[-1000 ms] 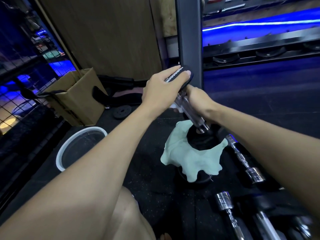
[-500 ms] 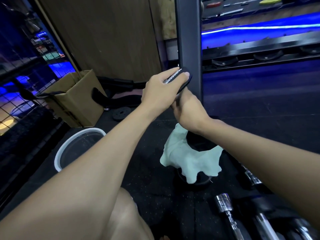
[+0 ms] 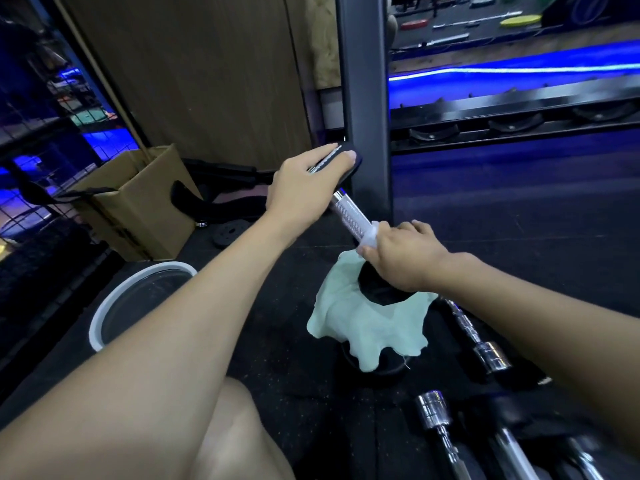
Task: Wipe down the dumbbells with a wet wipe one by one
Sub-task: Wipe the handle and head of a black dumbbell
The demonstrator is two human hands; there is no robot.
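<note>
a dumbbell (image 3: 346, 211) stood on end on the pale green cloth (image 3: 367, 327) is steadied by the left hand (image 3: 308, 188) gripping its top, its handle mid-wipe under the wet wipe (image 3: 370, 235) clenched in the right hand (image 3: 401, 261), while other dumbbells (image 3: 481, 348) on the floor apparently await cleaning.

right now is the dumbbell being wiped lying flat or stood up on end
Stood on end, tilted. Its lower plate sits on the green cloth, the left hand grips the top plate, and the right hand wraps a wipe round the handle.

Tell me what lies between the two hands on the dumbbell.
In the head view, a bare stretch of the dumbbell's knurled chrome handle runs between the left hand on the upper end and the right hand, which grips the wet wipe around the handle.
</note>
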